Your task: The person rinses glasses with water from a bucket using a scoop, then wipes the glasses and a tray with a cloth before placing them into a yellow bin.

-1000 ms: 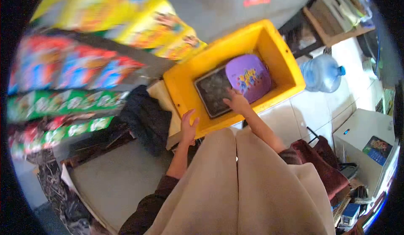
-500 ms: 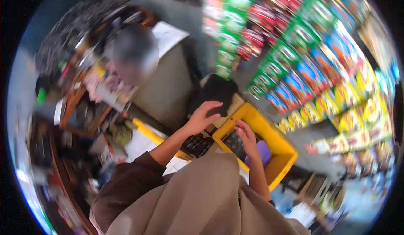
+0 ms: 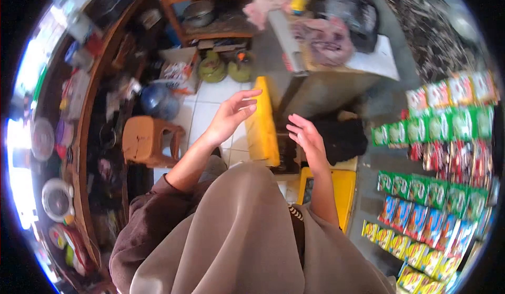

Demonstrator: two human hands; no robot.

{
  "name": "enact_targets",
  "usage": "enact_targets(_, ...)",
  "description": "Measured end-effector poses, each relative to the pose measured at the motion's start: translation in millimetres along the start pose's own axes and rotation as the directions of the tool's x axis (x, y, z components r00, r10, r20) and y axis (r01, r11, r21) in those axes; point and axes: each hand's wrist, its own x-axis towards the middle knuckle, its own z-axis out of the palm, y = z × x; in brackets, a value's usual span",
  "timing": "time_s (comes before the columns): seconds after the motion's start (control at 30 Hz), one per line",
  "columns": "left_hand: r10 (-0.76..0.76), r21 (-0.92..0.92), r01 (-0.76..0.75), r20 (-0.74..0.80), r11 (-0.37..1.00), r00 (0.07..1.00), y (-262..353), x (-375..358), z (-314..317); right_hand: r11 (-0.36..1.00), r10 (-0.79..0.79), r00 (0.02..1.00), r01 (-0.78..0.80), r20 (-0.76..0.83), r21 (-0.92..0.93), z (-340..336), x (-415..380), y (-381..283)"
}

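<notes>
My left hand point(image 3: 235, 114) is raised in front of me with its fingers apart and nothing in it. Its fingertips overlap the edge of a yellow panel point(image 3: 262, 131) in this view. To the right, my right hand point(image 3: 306, 135) is also held up, fingers stretched out and spread, with no object in it. Below that hand stands a yellow crate point(image 3: 343, 194), partly covered by my forearm. A black cloth-like bundle point(image 3: 342, 139) lies just right of my right fingers.
An orange-brown plastic stool point(image 3: 150, 141) and a blue water jug point(image 3: 159, 103) stand at left. Two green gas cylinders point(image 3: 213, 69) are ahead on white tiles. A counter point(image 3: 336, 89) juts in ahead-right. Strips of sachets point(image 3: 436, 189) hang at right. Wooden shelving point(image 3: 97, 99) lines the left.
My view has swung left, so the crate and sachets now sit further right and the stool and jug show clearly. My right hand has lifted away from over the crate. Both hands stay empty.
</notes>
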Motion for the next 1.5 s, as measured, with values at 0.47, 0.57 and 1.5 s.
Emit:
enact_targets(0.47, -0.095, -0.093, 0.052, -0.557, 0.994, 0.825, -7.8, 16.8, -314.6, 0.978, 0.180, 0.914, -0.207, 0.363, 0.037, 241.6, 294.4, 76.0)
enact_targets(0.57, -0.169, -0.191, 0.068, -0.585, 0.979, 0.793, 2.5, 22.1, -359.9, 0.974, 0.201, 0.900, -0.225, 0.387, 0.018, 288.2, 340.9, 76.1)
enact_targets(1.5, 0.170, 0.170, -0.009, -0.985, 0.985, -0.029, -15.6, 239.7, -815.8, 0.965, 0.261, 0.653, -0.194, 0.711, -0.176, 511.0, 831.5, 137.1)
